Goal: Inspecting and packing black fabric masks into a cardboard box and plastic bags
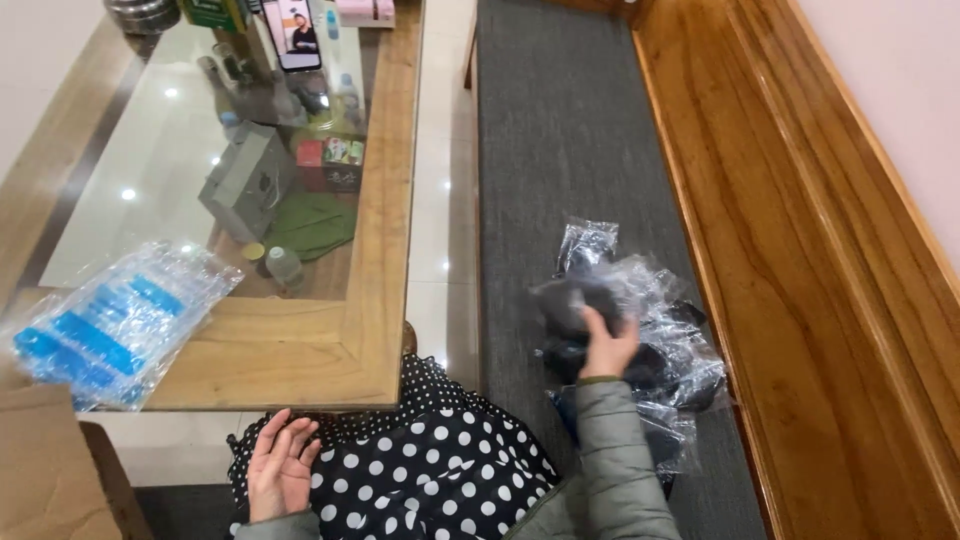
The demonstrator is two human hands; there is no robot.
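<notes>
A: Where's everything sitting?

B: Table (385,250) on the left, cushioned bench (560,130) on the right, floor strip between them. Plastic-wrapped pile (660,330) on the bench; right hand (605,345) on top of it. Left hand (282,465) rests on the lap, near the table's near edge.

A: On the table?

B: Bubble-wrap bag (110,325) at the near left corner; phone (292,35) propped at the far end. Cardboard box (40,465) in front of that corner.

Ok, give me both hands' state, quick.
Left hand: open, palm up on lap, empty.
Right hand: fingers closed on dark item among clear plastic bags.
</notes>
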